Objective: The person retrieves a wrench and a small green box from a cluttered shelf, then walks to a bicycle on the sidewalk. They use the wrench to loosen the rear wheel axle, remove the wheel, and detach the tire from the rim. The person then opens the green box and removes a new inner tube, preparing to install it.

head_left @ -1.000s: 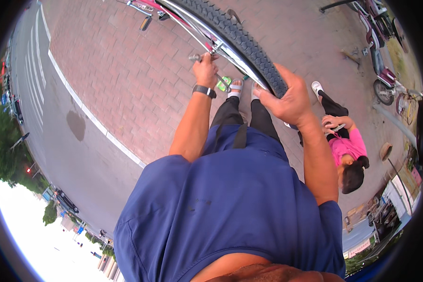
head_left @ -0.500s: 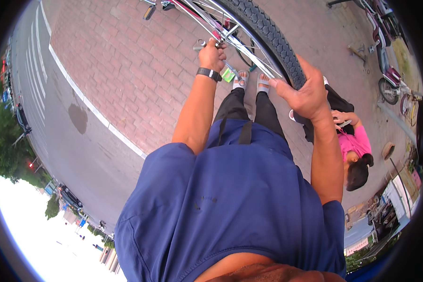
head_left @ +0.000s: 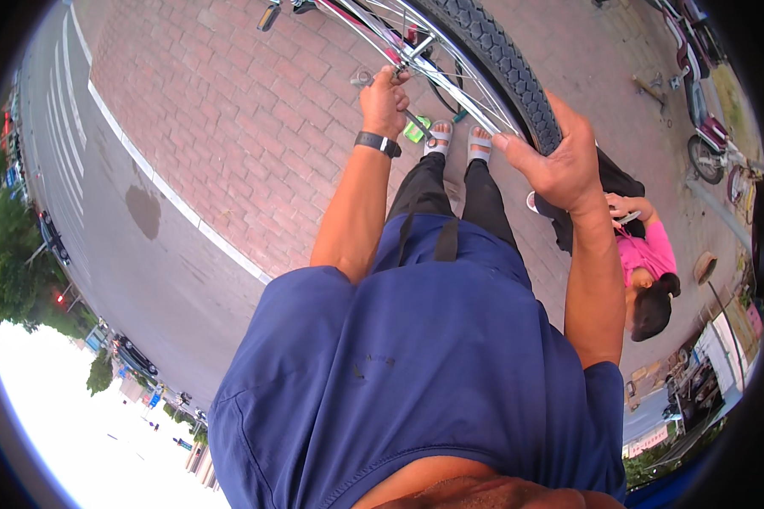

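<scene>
A bicycle wheel (head_left: 492,64) with a black knobbly tyre and thin spokes crosses the top of the view. My right hand (head_left: 564,161) is closed around the tyre at its near end, thumb on the inner side. My left hand (head_left: 384,102), with a dark band on the wrist, is closed beside the wheel's axle (head_left: 403,61). From its lower side sticks out the shaft of a metal wrench (head_left: 419,124); the wrench's other end is hidden by the fingers. Just left of those fingers shows a small round grey metal piece (head_left: 362,77); whether it joins the wrench I cannot tell.
A green packet (head_left: 416,129) lies on the brick paving near my sandalled feet (head_left: 438,137). To the right, a person in a pink top (head_left: 649,250) is close by. Parked two-wheelers (head_left: 705,140) stand farther right. A white kerb line (head_left: 178,208) borders the road at left.
My left hand has turned slightly at the axle, and the wrench shaft with it. My right hand on the tyre has shifted slightly right and down, along with the wheel.
</scene>
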